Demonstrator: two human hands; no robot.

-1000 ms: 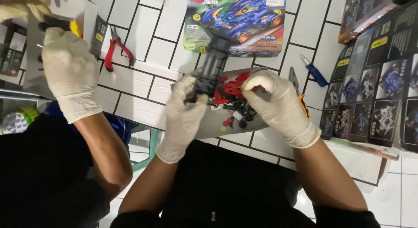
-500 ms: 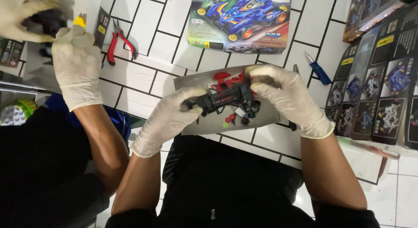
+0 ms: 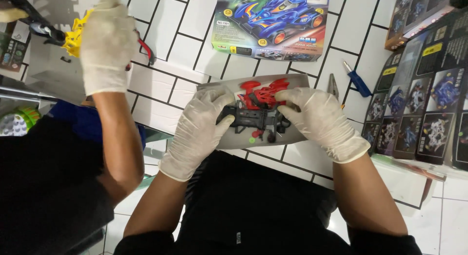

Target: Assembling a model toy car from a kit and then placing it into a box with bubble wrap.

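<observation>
Both my gloved hands hold a black toy-car chassis (image 3: 253, 119) level over a grey tray (image 3: 292, 84). My left hand (image 3: 202, 123) grips its left end. Its right end is in my right hand (image 3: 312, 116). Red plastic parts (image 3: 263, 93) lie on the tray just behind the chassis, and small loose pieces, one green (image 3: 252, 139), lie under it.
A kit box (image 3: 270, 21) with a blue racing car picture lies beyond the tray. A blue-handled tool (image 3: 358, 82) and a metal tool (image 3: 333, 85) lie at the right, by printed boxes (image 3: 424, 104). At the left another person's gloved hand (image 3: 105, 45) works with a yellow part (image 3: 73, 38) and red-handled pliers (image 3: 145, 49).
The chassis has turned from pointing away from me to lying crosswise and level between my hands. The other person's gloved hand has shifted right and now shows a yellow part.
</observation>
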